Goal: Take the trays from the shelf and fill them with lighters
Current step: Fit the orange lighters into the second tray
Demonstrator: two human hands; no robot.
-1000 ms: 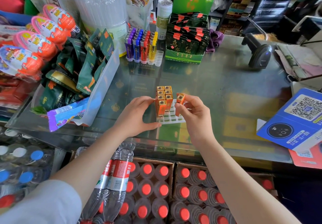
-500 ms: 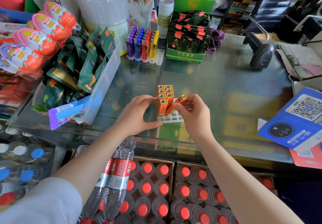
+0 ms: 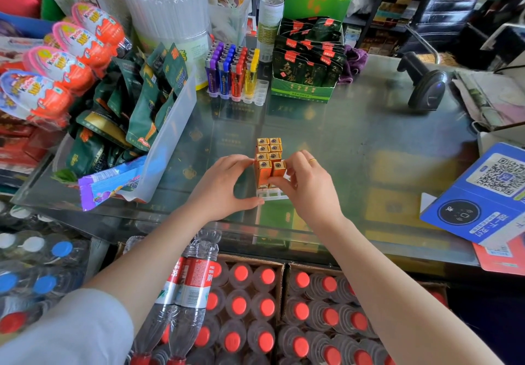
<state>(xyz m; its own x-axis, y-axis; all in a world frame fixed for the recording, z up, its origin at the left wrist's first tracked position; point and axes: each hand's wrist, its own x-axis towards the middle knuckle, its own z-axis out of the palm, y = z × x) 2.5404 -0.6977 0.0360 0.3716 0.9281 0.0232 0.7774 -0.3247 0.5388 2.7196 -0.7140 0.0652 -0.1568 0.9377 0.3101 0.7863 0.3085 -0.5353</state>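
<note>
Currently the right hand (image 3: 305, 185) pinches an orange lighter (image 3: 277, 169) entering the white tray (image 3: 270, 194) mid-counter; the left hand (image 3: 224, 185) braces the stack. Misaligned insertion could topple neighbouring lighters.

The upright metallic orange-gold lighters (image 3: 268, 156) stand in a white gridded plastic tray (image 3: 272, 194) on the greenish, reflective glass countertop (image 3: 355, 143). A thin gold ring (image 3: 312, 160) circles a finger of the right hand (image 3: 305, 191). At the back, a clear plastic tray (image 3: 244, 96) shows translucent lighters in purple, blue, red and yellow (image 3: 231, 73). Beside it, the green cardboard display box (image 3: 301, 92) holds dark green packets with red labels (image 3: 309, 55). The egg-shaped packs on the left (image 3: 56, 66) are orange and white with pink edges. The blue card with a black-and-white QR code (image 3: 483, 194) lies on the right, and the clear bottles below (image 3: 241, 305) have red caps
</note>
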